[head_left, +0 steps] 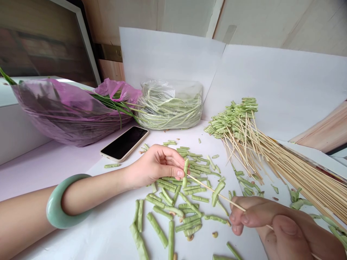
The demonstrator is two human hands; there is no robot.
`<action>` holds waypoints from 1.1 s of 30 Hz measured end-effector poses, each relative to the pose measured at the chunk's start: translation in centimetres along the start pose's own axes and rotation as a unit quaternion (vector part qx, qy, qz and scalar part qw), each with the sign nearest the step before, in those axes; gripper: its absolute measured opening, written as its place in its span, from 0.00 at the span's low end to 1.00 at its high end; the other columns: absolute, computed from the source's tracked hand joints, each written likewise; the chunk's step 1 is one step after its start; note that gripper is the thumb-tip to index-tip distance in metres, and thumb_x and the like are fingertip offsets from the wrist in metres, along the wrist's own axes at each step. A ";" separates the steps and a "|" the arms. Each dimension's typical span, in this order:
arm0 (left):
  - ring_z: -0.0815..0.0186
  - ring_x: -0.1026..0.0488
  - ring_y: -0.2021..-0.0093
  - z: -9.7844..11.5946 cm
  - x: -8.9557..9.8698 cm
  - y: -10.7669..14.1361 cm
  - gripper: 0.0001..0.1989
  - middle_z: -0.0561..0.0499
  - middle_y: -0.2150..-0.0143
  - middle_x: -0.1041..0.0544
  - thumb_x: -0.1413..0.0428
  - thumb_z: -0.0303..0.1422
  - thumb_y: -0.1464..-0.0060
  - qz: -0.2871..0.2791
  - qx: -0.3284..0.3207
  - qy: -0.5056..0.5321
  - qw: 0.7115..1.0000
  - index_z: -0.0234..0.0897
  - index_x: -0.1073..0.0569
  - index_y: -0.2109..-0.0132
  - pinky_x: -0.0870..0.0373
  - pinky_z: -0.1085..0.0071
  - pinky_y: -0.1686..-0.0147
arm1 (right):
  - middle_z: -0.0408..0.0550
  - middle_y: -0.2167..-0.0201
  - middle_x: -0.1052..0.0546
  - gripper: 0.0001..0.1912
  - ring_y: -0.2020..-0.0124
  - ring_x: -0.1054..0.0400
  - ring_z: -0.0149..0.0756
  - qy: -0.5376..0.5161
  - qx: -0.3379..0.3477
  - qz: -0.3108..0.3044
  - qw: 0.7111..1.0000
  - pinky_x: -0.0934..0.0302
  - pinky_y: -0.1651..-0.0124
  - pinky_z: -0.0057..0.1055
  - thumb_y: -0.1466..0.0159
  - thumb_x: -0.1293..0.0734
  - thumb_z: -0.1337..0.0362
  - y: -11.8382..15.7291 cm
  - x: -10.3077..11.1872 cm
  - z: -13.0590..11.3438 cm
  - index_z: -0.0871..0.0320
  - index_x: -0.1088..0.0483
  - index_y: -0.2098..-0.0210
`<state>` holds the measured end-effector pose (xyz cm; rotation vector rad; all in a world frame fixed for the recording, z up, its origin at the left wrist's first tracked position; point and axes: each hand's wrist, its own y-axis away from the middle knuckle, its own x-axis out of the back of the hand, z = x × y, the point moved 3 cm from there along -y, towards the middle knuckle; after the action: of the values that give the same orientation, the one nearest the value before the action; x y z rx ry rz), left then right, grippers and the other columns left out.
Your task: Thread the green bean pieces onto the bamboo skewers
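My left hand (pixel 165 166) pinches a short piece of green bean (pixel 185 173) between thumb and fingers, at the tip of a thin wooden skewer (pixel 230 200). My right hand (pixel 282 227) is closed around the skewer's lower part, which slants up to the left. Another bean piece (pixel 218 193) is threaded crosswise on the skewer, between the two hands and apart from the one at the tip. Many cut bean pieces (pixel 187 209) lie scattered on the white table below both hands. A pale green bangle (pixel 55 202) circles my left wrist.
Loaded bean skewers (pixel 235 119) are piled at right, beside a long bundle of bare skewers (pixel 303 169). At the back sit a clear bag of long beans (pixel 173 108) and a purple bag of greens (pixel 73 112). A phone (pixel 125 142) lies before them. Bean scraps (pixel 297 198) lie at right.
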<state>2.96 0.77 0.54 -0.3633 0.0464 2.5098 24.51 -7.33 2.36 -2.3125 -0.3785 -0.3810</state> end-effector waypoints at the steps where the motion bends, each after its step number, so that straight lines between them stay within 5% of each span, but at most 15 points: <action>1: 0.72 0.26 0.75 0.0 0.0 0.0 0.04 0.49 0.74 0.21 0.37 0.21 0.59 -0.001 0.002 0.002 1.000 0.28 0.23 0.70 0.29 0.78 0.70 | 0.43 0.72 0.25 0.12 0.71 0.29 0.31 0.005 -0.010 0.007 1.000 0.32 0.61 0.29 0.31 0.45 0.64 0.0 0.0 0.1 0.54 0.31 0.61; 8: 0.73 0.25 0.75 -0.4 0.1 0.0 0.06 0.51 0.76 0.21 0.36 0.18 0.62 0.009 0.008 0.018 1.000 0.29 0.23 0.72 0.27 0.80 0.71 | 0.45 0.73 0.25 0.12 0.70 0.28 0.31 0.095 0.058 -0.004 0.994 0.32 0.57 0.23 0.32 0.45 0.65 0.0 0.0 -0.2 0.54 0.31 0.60; 22: 0.70 0.24 0.74 -0.8 0.1 0.4 0.06 0.50 0.75 0.21 0.36 0.23 0.61 0.000 -0.008 -0.063 0.998 0.29 0.24 0.72 0.26 0.77 0.70 | 0.44 0.77 0.25 0.13 0.72 0.27 0.33 0.122 0.026 -0.021 0.992 0.29 0.70 0.22 0.32 0.46 0.59 -1.2 -0.6 -0.9 0.50 0.32 0.65; 33: 0.71 0.25 0.76 -1.0 -0.2 0.4 0.09 0.52 0.77 0.23 0.34 0.25 0.64 -0.002 0.045 -0.058 0.997 0.29 0.26 0.74 0.27 0.79 0.72 | 0.43 0.78 0.25 0.14 0.76 0.28 0.32 0.101 0.012 -0.036 0.994 0.30 0.72 0.22 0.31 0.47 0.59 -1.2 -0.9 -0.7 0.51 0.32 0.67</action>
<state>3.09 0.24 -0.37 -0.1810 0.1117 2.5108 23.08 -7.12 3.21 -2.2169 -0.3630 -0.6373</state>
